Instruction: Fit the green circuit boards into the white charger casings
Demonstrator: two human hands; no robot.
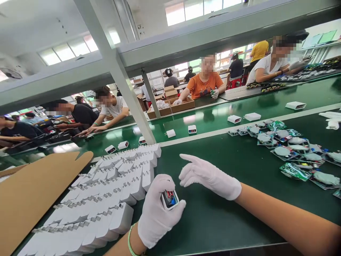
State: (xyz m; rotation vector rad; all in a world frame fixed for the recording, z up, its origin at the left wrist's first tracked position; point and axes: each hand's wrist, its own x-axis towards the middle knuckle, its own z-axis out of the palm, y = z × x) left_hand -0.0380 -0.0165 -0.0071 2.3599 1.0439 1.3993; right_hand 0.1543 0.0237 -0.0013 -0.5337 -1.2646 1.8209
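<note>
Closest to me, the person's left hand [156, 213], in a white cotton glove with a green band at the wrist [130, 240], is closed around a small white charger [169, 199], its open face turned up to show red and blue parts inside. The right hand [206, 176], also gloved, is open and just beside it, apart from the left and touching nothing. The step in hand looks like a close check of this one unit, and the next move seems to call for the free right hand to work on it.

At about 10 o'clock, tight rows of white pronged blocks [106, 192] lie on the green conveyor belt [213, 209], with a brown cardboard sheet [29, 199] at 9 o'clock. At 2 o'clock, green circuit boards in clear packets [295, 149] are strewn across the belt, and a few white casings [234, 119] sit nearer 1 o'clock.

Farther off, near 12 o'clock, an open cardboard box [160, 112] holds loose white pieces; I cannot tell what the box beside it [182, 105] holds. A co-worker in an orange shirt [204, 80] sits just behind them.
</note>
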